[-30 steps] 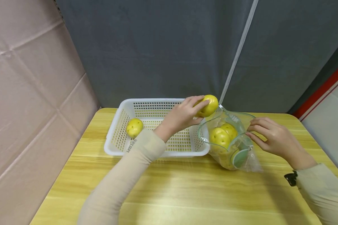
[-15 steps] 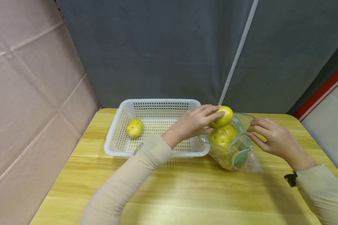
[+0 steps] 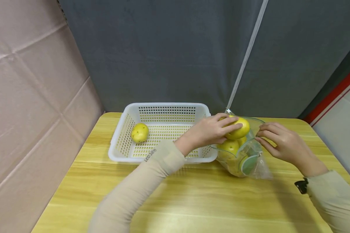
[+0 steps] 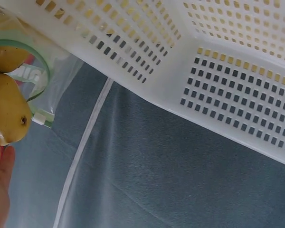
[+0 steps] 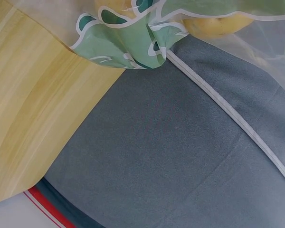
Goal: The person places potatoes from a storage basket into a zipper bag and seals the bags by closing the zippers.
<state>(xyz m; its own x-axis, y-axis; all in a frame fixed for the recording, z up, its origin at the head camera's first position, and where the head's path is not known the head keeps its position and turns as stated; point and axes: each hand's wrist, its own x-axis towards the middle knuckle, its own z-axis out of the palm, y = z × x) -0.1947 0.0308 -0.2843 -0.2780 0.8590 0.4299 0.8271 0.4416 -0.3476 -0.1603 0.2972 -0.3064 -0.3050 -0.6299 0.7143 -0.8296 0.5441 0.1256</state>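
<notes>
My left hand (image 3: 211,130) grips a yellow potato (image 3: 239,128) over the mouth of a clear zip bag (image 3: 230,166) with a green-edged opening. In the left wrist view the fingers of the left hand (image 4: 0,185) show against the lower end of the held potato (image 4: 7,111). Inside the bag lie more potatoes (image 3: 228,147), partly covered by the held one. My right hand (image 3: 283,142) pinches the bag's right rim between thumb and fingers. Right wrist view: the bag's green printed side (image 5: 118,47) shows, the hand itself is out of sight.
A white perforated plastic basket (image 3: 163,159) stands left of the bag, close against it. One potato (image 3: 140,132) lies in its left end. Both are on a wooden table (image 3: 198,197). A grey curtain (image 3: 163,51) hangs behind, and a pink padded wall (image 3: 32,113) rises at left.
My left hand has carried the potato rightward and down, from beside the bag's left rim to over its opening. The right hand, basket and the potato in it have stayed put.
</notes>
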